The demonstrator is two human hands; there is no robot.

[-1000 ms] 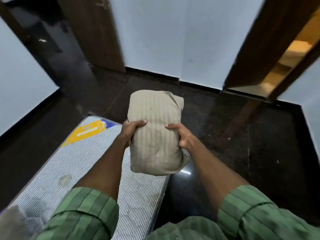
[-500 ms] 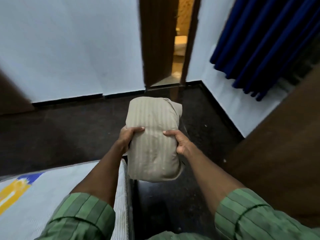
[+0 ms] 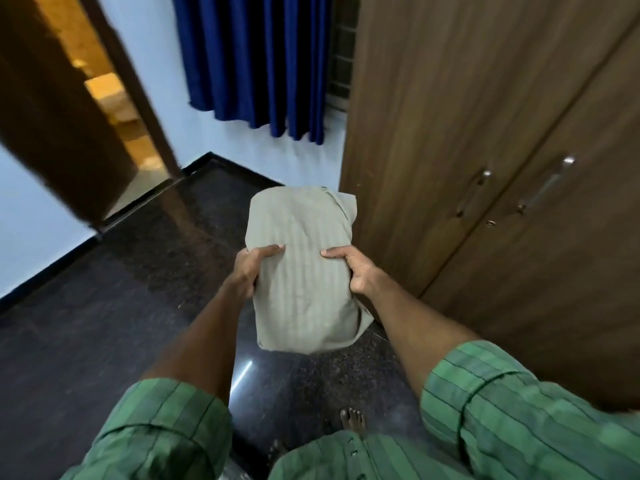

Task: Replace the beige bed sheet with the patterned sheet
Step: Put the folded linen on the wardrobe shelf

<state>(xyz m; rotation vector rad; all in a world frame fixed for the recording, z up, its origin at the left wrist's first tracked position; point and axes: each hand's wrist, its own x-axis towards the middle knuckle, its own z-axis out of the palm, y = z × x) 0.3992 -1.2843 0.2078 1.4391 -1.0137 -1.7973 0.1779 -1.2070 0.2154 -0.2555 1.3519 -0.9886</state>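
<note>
Step in hand: the beige bed sheet point(image 3: 304, 268), folded into a thick bundle, is carried in front of the body; the removal half of the task is judged done, and the bundle seems about to be put away.
Left hand point(image 3: 251, 270): the bundle's left edge is gripped, thumb laid across the top face, the other fingers curled underneath and hidden.
Right hand point(image 3: 353, 270): the right edge is gripped the same way, thumb on top, fingers tucked below out of view.
Sheet position: held in the air above the dark floor point(image 3: 104, 306), just left of the wooden wardrobe point(image 3: 485, 168), whose doors are closed.
Sheet look: beige with faint woven stripes running lengthwise, lightly creased, soft and plump; a loose corner is seen at the far right and another at the near right.
Next move: one hand would probably have to be freed for a door handle point(image 3: 472, 192), so the bundle must be held by the other alone without unfolding.
Patterned sheet: not in view.
Surroundings: a blue curtain point(image 3: 252, 60) at the far wall, an open doorway point(image 3: 104, 84) at far left.
</note>
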